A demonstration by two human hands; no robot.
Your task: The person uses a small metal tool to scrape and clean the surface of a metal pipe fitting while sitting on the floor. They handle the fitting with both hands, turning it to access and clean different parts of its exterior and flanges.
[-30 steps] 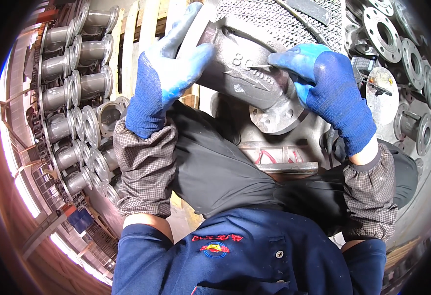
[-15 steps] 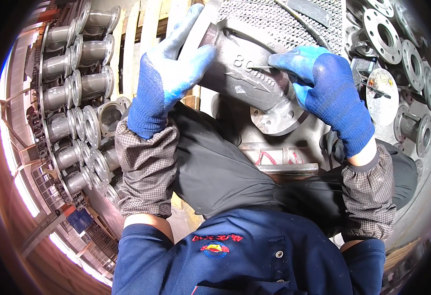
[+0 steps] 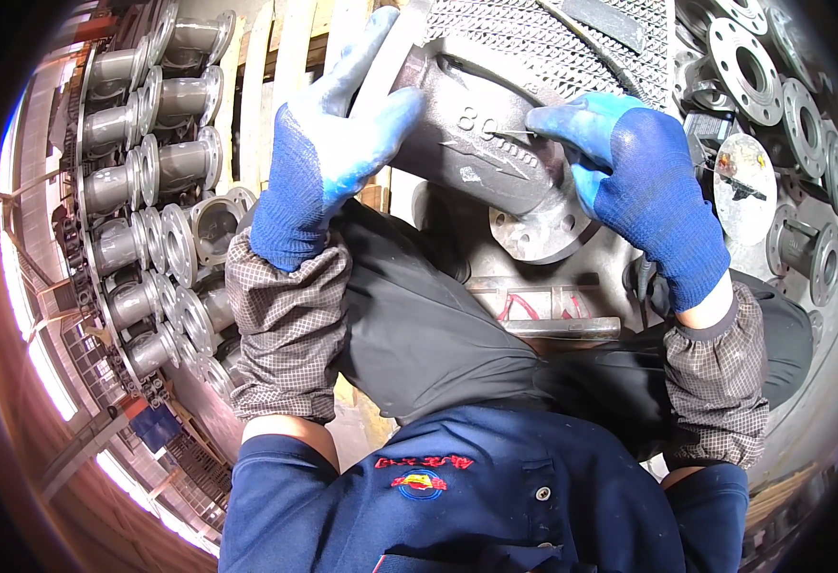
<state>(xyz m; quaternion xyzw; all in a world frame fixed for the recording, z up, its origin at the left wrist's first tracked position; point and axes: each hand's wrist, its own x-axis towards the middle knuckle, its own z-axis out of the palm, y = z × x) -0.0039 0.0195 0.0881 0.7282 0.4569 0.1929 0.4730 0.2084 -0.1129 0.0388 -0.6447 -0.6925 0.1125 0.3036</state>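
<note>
A dark grey cast valve body (image 3: 476, 143) with raised lettering and a raised arrow lies tilted in front of me. At its upper left, my left hand (image 3: 338, 129) in a blue coated glove is closed round the rim of the end flange (image 3: 387, 65), thumb on the near side. My right hand (image 3: 610, 148), gloved alike, is closed in a pinch over the lettering. From its fingertips a thin pointed metal tool (image 3: 509, 132) sticks out against the casting; most of it is hidden by the glove. A lower flange (image 3: 541, 232) with bolt holes faces me.
Stacked flanged castings (image 3: 108, 186) stand in rows at the left, beside a wooden pallet (image 3: 247, 105). More flanged castings (image 3: 745, 72) crowd the right, near a white disc (image 3: 744, 189). A metal mesh mat (image 3: 495, 29) lies beyond. Below the casting rests a metal bar (image 3: 564, 328).
The valve body and both hands have shifted very slightly. The right hand keeps its pinch, with the tool's tip still at the lettering.
</note>
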